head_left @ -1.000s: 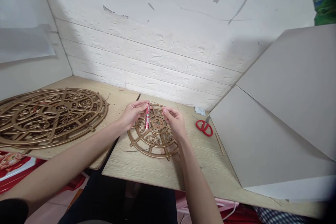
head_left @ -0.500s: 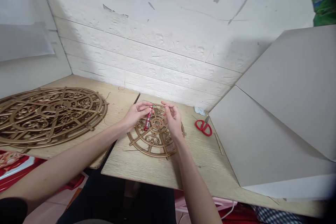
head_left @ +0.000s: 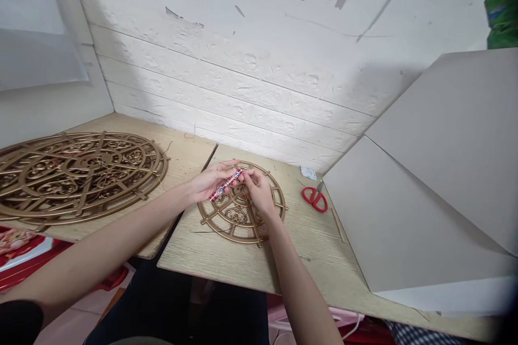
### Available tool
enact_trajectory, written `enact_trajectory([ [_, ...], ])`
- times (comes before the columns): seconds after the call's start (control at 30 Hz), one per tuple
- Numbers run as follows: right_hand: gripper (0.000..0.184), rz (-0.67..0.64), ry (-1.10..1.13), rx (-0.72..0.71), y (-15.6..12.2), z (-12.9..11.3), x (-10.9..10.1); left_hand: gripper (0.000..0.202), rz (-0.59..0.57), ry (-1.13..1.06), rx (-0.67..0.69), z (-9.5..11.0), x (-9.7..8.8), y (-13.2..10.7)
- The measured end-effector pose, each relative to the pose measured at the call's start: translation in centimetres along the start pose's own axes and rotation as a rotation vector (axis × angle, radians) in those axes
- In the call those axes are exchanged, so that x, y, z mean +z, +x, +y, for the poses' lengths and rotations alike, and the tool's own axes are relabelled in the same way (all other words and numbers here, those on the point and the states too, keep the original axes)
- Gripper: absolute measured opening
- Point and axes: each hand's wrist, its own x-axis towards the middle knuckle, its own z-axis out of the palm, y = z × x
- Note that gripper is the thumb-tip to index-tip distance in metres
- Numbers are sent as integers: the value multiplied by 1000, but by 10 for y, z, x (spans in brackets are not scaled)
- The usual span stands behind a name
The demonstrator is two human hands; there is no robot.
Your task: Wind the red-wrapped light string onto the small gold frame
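Observation:
My left hand (head_left: 210, 180) holds a slim red-and-white printed tube (head_left: 222, 187), tilted with its upper end to the right. At that upper end, the fingers of my right hand (head_left: 258, 188) are pinched together; what is between them is too small to make out. Beneath both hands a round gold openwork panel (head_left: 237, 233) with scrolls and rings lies flat on the table (head_left: 194, 259). The hands cover part of its upper half. A thin dark wire (head_left: 208, 232) lies across the panel's lower left rim.
Larger gold round panels (head_left: 89, 210) are stacked on the left, with loose thin wire over them. Red-handled scissors (head_left: 314, 199) lie to the right, by a crumpled pale blue scrap (head_left: 308, 173) and a thin stick (head_left: 338, 225). White boards (head_left: 421, 215) stand at the right.
The tube has turned from nearly upright to a flatter slant in my left hand. My right hand has moved left, from apart to against the tube's upper end. The view has shifted slightly.

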Motion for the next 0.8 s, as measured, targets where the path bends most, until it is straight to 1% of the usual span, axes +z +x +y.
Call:
enact_trajectory([
  [0.07,21,-3,19,21,0,-1,1,45,-19,-2,21,0,0,0],
  [0.23,20,5,129,45,-2,-12,-2,35,46,20,93,4,1,0],
  [0.37,23,-39,205,89,-6,-21,-1,30,72,38,119,6,1,-1],
  [0.47,23,-59,257,99,-7,-23,0,29,94,53,126,6,0,0],
  [0.57,23,-40,356,126,-6,-23,-1,34,117,61,153,5,0,1],
  [0.67,23,5,480,161,-5,-25,-4,41,173,64,165,4,0,2],
  [0.73,23,18,544,162,-5,-28,-7,38,183,84,154,3,0,2],
  [0.8,22,26,604,146,-5,-32,-10,34,154,115,147,2,0,1],
])
